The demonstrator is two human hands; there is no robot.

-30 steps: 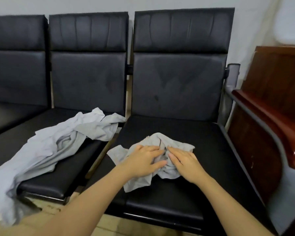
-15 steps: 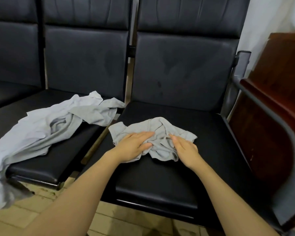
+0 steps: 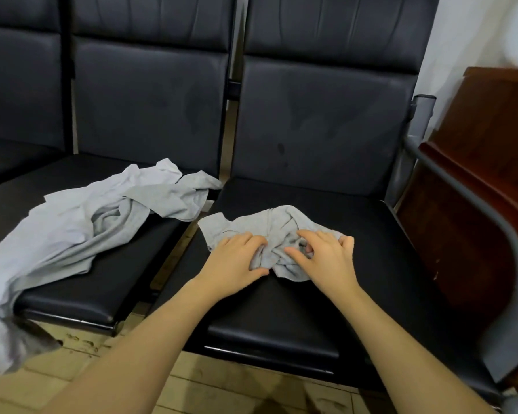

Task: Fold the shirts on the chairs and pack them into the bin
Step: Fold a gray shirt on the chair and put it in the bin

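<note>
Both hands, left hand point(image 3: 237, 258) and right hand point(image 3: 326, 255), clutch the crumpled shirt point(image 3: 251, 224); tangled cloth under them risks a lopsided fold.

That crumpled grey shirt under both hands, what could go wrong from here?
1. The small grey shirt is bunched where the left hand and right hand grip it, so creases may get folded in.
2. The larger shirt hangs off the front of the neighbouring seat toward the floor and may slide down.
3. No bin shows here, so packing may mean carrying a loose fold.
</note>
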